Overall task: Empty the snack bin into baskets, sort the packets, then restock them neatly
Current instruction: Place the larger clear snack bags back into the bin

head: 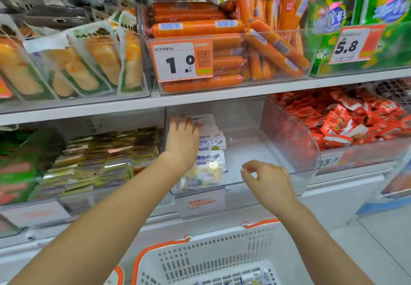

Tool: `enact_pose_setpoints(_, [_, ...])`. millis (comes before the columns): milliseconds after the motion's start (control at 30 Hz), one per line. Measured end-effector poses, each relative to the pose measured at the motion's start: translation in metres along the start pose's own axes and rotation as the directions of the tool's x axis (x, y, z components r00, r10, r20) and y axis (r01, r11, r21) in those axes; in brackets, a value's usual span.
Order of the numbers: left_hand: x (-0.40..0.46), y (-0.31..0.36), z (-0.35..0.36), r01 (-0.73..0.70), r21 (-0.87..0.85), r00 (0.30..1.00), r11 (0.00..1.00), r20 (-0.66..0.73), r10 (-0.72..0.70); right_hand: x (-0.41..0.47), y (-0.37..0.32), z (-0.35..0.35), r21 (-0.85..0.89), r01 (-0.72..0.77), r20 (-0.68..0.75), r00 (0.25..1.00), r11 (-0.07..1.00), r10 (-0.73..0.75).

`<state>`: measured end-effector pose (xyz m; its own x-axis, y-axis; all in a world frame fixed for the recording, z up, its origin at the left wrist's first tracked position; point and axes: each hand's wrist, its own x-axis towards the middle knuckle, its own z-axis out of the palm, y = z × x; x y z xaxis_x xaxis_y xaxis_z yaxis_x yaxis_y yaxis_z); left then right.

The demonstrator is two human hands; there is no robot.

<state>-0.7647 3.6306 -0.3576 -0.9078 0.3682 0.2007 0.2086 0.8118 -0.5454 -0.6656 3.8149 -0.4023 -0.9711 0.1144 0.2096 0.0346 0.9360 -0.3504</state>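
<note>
— While your left hand reaches deep into the clear plastic snack bin at the centre of the frame, where do the packets sit?

— You have a row of white and blue fish-slice packets standing along the bin's left side, running from the front lip toward the back. Your left fingers lie spread and fairly straight over the rear packets, touching them from above; I cannot tell whether any finger hooks round one. The right part of the bin shows only its bare floor.

— And your right hand?

— It hovers at the bin's front edge, lower centre-right of the frame, fingers loosely curled with thumb and forefinger near each other, holding nothing.

— Where is your basket?

— A white slotted plastic basket with orange handles sits at the bottom centre of the frame, below the bin, with a few of the same pale packets lying at its bottom.

— What surrounds the bin?

— Red snack sachets fill the bin to its right; flat dark-green and brown packs fill the one to its left. Above, at upper centre, orange sausages sit behind a white and orange price tag reading 1.0.
</note>
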Motion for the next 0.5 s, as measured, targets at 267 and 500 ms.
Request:
enact_pose_setpoints(267, [-0.079,-0.021,0.014,0.402,-0.913,0.856,0.074,0.346,-0.385,0.075,-0.034,-0.007,0.06,-0.158,0.626,0.775,0.986,0.086])
enact_pose_setpoints(500, [-0.086,-0.002,0.013,0.427,-0.884,0.837,0.19,0.306,-0.454,0.072,-0.05,0.021,-0.155,-0.077,0.675,0.72,0.985,0.162])
